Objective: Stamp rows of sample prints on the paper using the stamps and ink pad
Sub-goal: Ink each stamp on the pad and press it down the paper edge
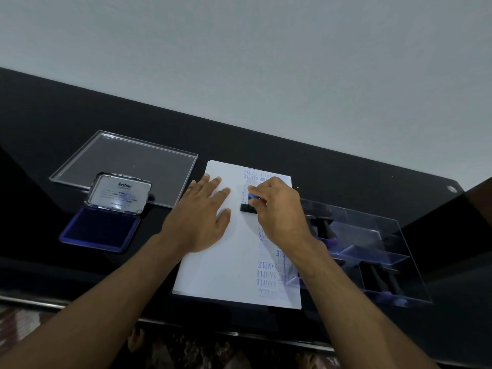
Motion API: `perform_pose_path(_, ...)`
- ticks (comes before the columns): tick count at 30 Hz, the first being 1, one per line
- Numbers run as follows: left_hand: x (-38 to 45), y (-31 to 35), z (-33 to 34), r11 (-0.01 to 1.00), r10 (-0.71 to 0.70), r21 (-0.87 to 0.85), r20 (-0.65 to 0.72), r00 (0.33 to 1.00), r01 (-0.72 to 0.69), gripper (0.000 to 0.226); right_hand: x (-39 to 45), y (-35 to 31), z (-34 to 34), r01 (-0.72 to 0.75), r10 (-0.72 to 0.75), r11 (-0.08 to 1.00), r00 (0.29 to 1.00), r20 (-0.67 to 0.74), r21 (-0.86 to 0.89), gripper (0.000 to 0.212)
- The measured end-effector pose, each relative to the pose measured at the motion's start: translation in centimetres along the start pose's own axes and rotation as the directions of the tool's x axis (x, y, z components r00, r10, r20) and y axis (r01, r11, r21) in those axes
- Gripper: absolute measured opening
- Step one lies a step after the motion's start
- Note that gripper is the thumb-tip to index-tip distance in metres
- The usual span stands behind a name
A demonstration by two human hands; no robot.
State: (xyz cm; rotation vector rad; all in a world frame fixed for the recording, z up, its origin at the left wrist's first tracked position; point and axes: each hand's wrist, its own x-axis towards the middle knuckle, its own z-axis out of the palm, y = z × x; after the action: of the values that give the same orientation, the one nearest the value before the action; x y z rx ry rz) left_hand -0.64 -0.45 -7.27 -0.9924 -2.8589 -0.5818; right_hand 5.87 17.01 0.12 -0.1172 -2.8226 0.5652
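Right hand: right hand (279, 209) pinches a blue-topped stamp (250, 203), its black base on the paper (226, 262).
Left hand: left hand (199, 217) flat on paper, fingers straight.
Tray: clear tray (399, 262) holds dark stamps.
Ink pad: open ink pad (101, 230), lid reads "Artline".
Prints: blue "SAMPLE" rows.

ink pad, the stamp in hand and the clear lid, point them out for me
ink pad (99, 233): head view, on the dark blue inked surface of the open case.
stamp (246, 207): head view, on its black base against the paper.
clear lid (127, 158): head view, on its flat transparent panel.
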Motion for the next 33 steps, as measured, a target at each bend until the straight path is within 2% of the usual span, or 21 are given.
perform_pose_path(9, 0.01, -0.14, 0.15, 1.000, 0.006, -0.003, -0.007, 1.000, -0.006, 0.071, 0.41, -0.21, -0.56, -0.016, 0.017, 0.999, 1.000, 0.015, -0.052, 0.018)
perform_pose_path(21, 0.09, -0.16, 0.28, 1.000, 0.000, -0.006, -0.010, 1.000, 0.000, 0.065, 0.53, -0.22, -0.47, -0.071, 0.071, 0.997, 0.997, 0.013, 0.011, 0.024)
perform_pose_path(26, 0.08, -0.15, 0.35, 1.000, 0.004, -0.002, -0.018, 1.000, -0.004, 0.063, 0.41, -0.15, -0.53, -0.053, 0.053, 0.998, 0.999, -0.003, 0.017, 0.016)
perform_pose_path(33, 0.01, -0.22, 0.40, 1.000, 0.009, -0.003, -0.024, 1.000, -0.009, 0.069, 0.52, -0.34, -0.51, -0.089, 0.090, 0.995, 0.996, 0.000, 0.046, 0.017)
